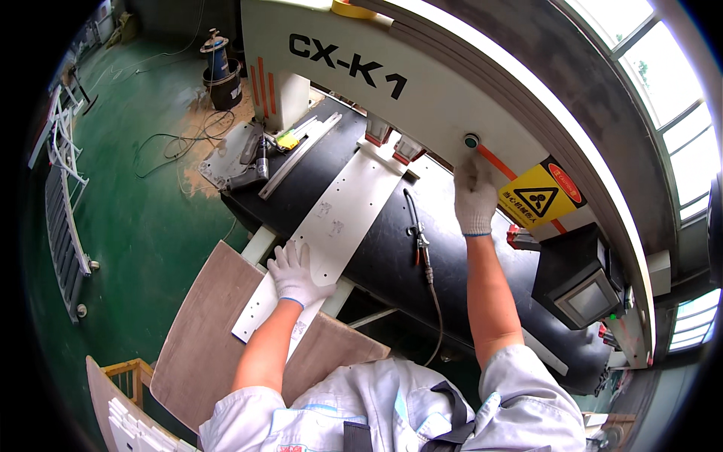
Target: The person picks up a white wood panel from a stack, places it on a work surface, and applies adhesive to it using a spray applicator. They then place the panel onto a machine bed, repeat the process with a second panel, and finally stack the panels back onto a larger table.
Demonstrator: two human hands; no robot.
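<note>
Fingers spread apart, the left hand rests on the white panel beneath them, apparently steadying it, while just beyond the right hand, its finger spacing unclear, the green button likely calls for a careful press.

You stand in a factory workshop, before a large white machine bearing a yellow warning sign; an air gun lies on the black tabletop, and what looks like sawdust litters the green floor.
</note>
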